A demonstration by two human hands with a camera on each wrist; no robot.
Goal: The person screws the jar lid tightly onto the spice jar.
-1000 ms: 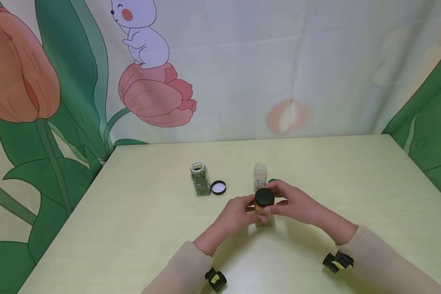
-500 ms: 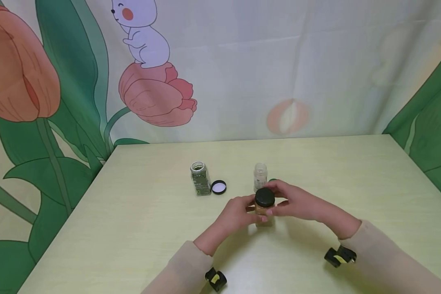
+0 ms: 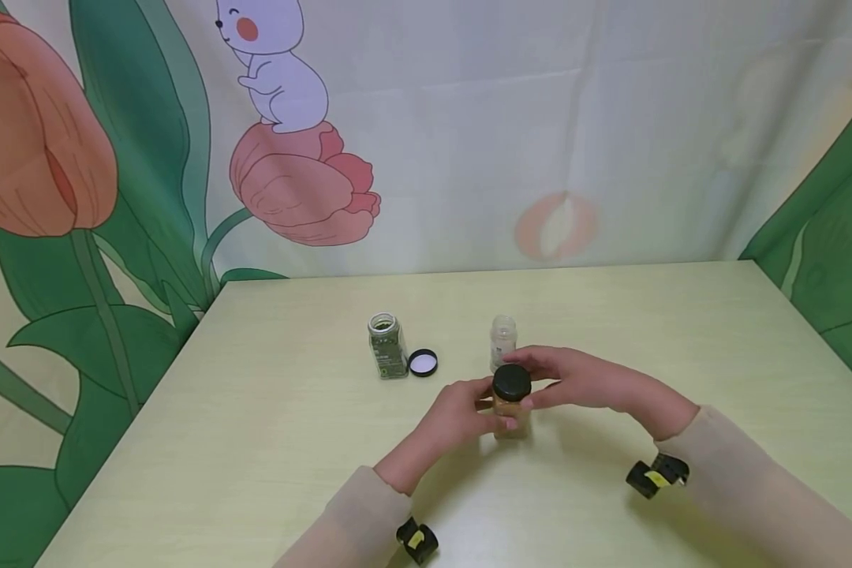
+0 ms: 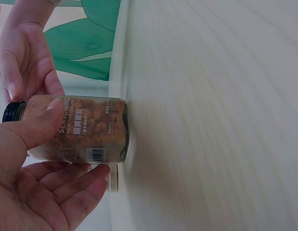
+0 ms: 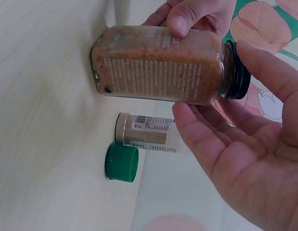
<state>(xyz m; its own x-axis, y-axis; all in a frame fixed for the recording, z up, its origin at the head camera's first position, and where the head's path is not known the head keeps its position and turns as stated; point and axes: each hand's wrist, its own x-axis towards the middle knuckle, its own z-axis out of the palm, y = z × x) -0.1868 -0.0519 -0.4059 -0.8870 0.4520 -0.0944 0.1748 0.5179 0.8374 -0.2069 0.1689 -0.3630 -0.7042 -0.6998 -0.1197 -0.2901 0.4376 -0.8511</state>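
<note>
A glass seasoning jar (image 4: 93,127) of orange-brown powder stands upright on the table, its black lid (image 3: 512,383) on top. My left hand (image 3: 461,412) grips the jar's body, thumb across the label and fingers on the far side. At the lid is my right hand (image 3: 582,380), with thumb and fingers on either side of it; the right wrist view shows the thumb against the lid's edge and a fingertip by the jar's shoulder. Just behind stands a clear, uncapped small bottle (image 3: 502,341), partly covered by the right hand. Its neighbour is a green cap (image 5: 122,162), hidden in the head view.
Farther left stands an uncapped glass jar of green herbs (image 3: 387,347). A black-rimmed lid (image 3: 423,363) lies beside it, pale inside up. The pale wooden table (image 3: 291,410) ends at a printed curtain (image 3: 454,158).
My right hand has turned a little at the lid, its wrist and forearm shifting slightly up and to the right. The left hand and jar have stayed in place.
</note>
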